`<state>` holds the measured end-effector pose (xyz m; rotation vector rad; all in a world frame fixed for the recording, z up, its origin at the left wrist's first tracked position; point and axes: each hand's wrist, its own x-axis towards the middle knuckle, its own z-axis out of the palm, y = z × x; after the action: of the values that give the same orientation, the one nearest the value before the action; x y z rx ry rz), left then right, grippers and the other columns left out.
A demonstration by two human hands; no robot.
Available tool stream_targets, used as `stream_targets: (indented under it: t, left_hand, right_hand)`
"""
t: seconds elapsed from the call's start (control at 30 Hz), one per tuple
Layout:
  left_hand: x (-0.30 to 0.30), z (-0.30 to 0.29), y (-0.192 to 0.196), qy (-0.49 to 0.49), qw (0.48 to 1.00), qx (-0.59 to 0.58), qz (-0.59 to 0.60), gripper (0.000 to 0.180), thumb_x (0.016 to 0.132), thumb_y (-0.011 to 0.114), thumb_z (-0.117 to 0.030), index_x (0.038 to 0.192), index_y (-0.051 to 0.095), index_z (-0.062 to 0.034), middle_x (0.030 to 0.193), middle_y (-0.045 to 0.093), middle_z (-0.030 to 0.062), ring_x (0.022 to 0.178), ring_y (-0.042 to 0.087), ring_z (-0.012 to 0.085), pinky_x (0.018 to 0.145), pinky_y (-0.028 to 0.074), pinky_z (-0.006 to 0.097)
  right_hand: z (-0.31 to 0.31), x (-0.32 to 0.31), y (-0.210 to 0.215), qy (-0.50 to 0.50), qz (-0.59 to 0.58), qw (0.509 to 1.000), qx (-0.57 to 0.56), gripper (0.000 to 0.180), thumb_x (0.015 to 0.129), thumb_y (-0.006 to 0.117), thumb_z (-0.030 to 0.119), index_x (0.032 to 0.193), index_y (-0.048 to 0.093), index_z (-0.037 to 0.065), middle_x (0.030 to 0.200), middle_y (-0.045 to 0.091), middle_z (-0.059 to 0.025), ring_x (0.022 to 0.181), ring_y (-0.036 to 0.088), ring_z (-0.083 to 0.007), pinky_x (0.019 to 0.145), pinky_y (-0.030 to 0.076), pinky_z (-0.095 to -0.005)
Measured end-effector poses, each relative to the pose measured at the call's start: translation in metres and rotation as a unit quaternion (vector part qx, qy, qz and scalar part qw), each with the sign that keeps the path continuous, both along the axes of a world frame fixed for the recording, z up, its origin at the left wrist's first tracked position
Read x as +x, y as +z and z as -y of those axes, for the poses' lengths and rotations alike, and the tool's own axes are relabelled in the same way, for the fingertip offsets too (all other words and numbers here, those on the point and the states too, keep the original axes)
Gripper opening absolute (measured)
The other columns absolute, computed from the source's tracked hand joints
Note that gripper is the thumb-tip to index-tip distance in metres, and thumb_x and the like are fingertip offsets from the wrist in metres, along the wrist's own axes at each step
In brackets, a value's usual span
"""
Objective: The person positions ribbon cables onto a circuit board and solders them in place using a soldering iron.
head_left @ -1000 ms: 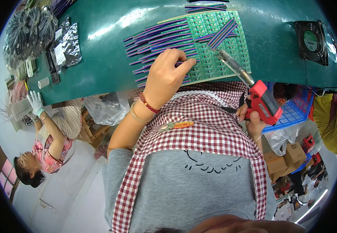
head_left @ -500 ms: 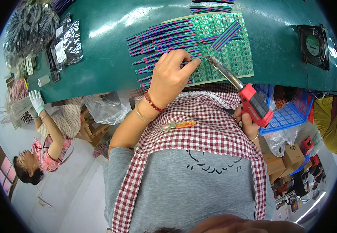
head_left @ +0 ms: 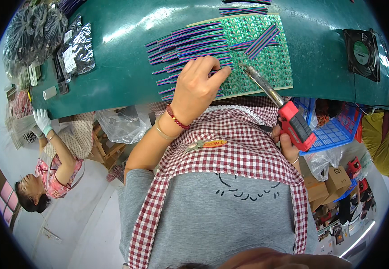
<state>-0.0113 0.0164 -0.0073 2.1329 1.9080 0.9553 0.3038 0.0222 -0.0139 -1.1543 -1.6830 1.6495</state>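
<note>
A panel of green circuit boards [head_left: 266, 62] lies on the table in front of me. Short multicoloured ribbon wires [head_left: 199, 39] are lined up along its left part, and a few more lie crossed [head_left: 262, 41] on top. My left hand [head_left: 200, 83] rests over the lower wires, thumb and fingers pinched on a ribbon wire mostly hidden beneath them. My right hand [head_left: 287, 145] is closed on the red and black handle of a soldering iron [head_left: 268, 89]. Its metal tip points at the panel, just right of my left fingertips; contact cannot be made out.
At right on the green table [head_left: 320, 58] stands a black fan [head_left: 362, 54]. Bagged wires [head_left: 33, 40] and a silver bag [head_left: 78, 51] lie at far left, near a white roll [head_left: 49, 93]. A gloved co-worker [head_left: 53, 166] is at left. A blue crate [head_left: 338, 132] sits below the right edge.
The soldering iron has shifted slightly right, its tip moving a little away from my left fingertips. My left hand stays in place. The co-worker's gloved hand has moved slightly down.
</note>
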Motion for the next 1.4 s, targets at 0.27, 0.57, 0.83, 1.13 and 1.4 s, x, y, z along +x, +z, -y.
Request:
stream_targets:
  t: [0.27, 0.57, 0.83, 1.13, 1.4]
  left_hand:
    - [-0.002, -0.001, 0.001, -0.003, 1.0, 0.0, 0.001, 0.022, 0.07, 0.072, -0.001, 0.09, 0.07, -0.0095, 0.081, 0.057, 0.0041, 0.071, 0.059, 0.0206, 0.062, 0.047, 0.034]
    - [-0.004, -0.003, 0.001, -0.015, 1.0, -0.005, 0.011, 0.02, 0.07, 0.071, -0.002, 0.089, 0.07, -0.0091, 0.08, 0.057, 0.0047, 0.07, 0.059, 0.0212, 0.061, 0.047, 0.034]
    - [-0.004, -0.003, 0.001, -0.015, 1.0, -0.006, 0.004, 0.019, 0.071, 0.071, -0.002, 0.088, 0.07, -0.0087, 0.08, 0.057, 0.0048, 0.071, 0.06, 0.0214, 0.061, 0.048, 0.034]
    - [-0.004, -0.003, 0.002, -0.016, 1.0, -0.009, 0.002, 0.019, 0.07, 0.071, -0.002, 0.088, 0.07, -0.0094, 0.079, 0.058, 0.0038, 0.07, 0.06, 0.0208, 0.061, 0.048, 0.034]
    - [-0.004, -0.004, 0.0, -0.01, 1.0, -0.003, 0.024, 0.021, 0.069, 0.073, -0.001, 0.088, 0.07, -0.0102, 0.079, 0.058, 0.0035, 0.07, 0.06, 0.0204, 0.061, 0.048, 0.034]
  right_hand:
    - [0.005, 0.012, -0.015, 0.024, 0.063, 0.995, 0.069, 0.025, 0.084, 0.069, 0.022, 0.097, 0.068, 0.001, 0.081, 0.067, -0.0102, 0.068, 0.064, -0.023, 0.062, 0.049, -0.0331]
    - [0.004, 0.01, -0.013, 0.03, 0.067, 0.994, 0.084, 0.023, 0.083, 0.069, 0.02, 0.094, 0.068, 0.0, 0.084, 0.066, -0.0124, 0.068, 0.064, -0.0238, 0.06, 0.049, -0.0326]
    - [0.008, 0.015, -0.016, 0.021, 0.07, 0.994, 0.083, 0.023, 0.083, 0.069, 0.021, 0.092, 0.068, 0.0, 0.08, 0.064, -0.0118, 0.065, 0.063, -0.0234, 0.058, 0.048, -0.0321]
    - [0.009, 0.011, -0.008, 0.009, 0.054, 0.998, 0.035, 0.023, 0.084, 0.068, 0.022, 0.09, 0.067, 0.0, 0.079, 0.064, -0.0104, 0.064, 0.062, -0.0233, 0.057, 0.047, -0.0324]
    - [0.008, 0.013, -0.015, 0.031, 0.096, 0.989, 0.107, 0.026, 0.084, 0.069, 0.025, 0.09, 0.067, 0.0, 0.078, 0.064, -0.01, 0.065, 0.063, -0.0236, 0.057, 0.048, -0.0324]
